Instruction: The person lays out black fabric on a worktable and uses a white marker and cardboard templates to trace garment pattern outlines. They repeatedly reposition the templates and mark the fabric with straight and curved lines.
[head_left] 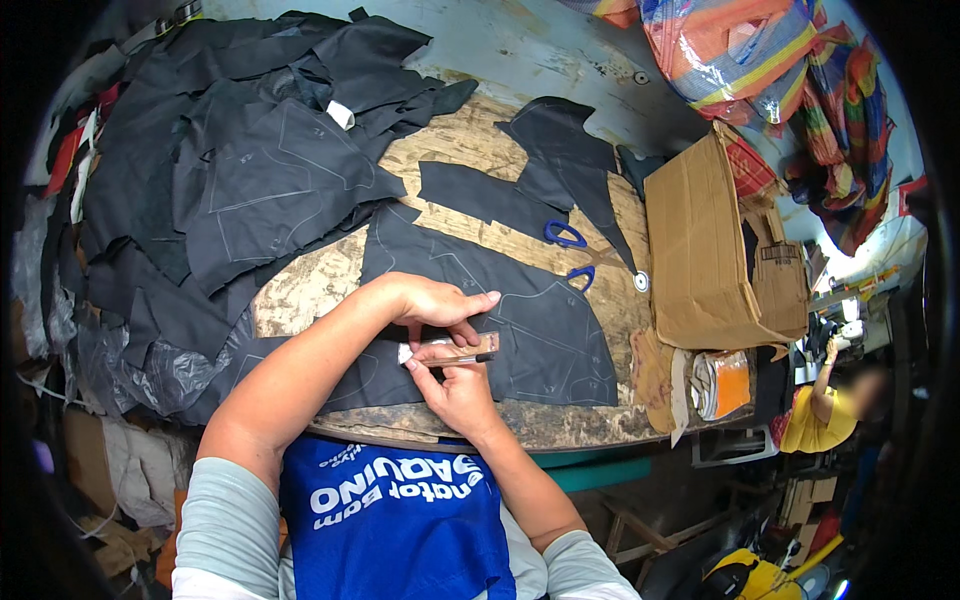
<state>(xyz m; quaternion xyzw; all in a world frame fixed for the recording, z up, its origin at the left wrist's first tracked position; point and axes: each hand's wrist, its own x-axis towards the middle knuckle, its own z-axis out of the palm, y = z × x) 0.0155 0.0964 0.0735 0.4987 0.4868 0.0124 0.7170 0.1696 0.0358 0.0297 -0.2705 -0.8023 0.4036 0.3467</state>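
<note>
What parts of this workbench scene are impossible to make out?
Head view only:
- Template: mostly covered by the left hand.
- Marking tool tip: too small to identify; held by the right hand.
- Scissors blades: indistinct against the black fabric.
- Cardboard box contents: hidden by its wall.
- Frame corners: blacked out by the fisheye rim.
</note>
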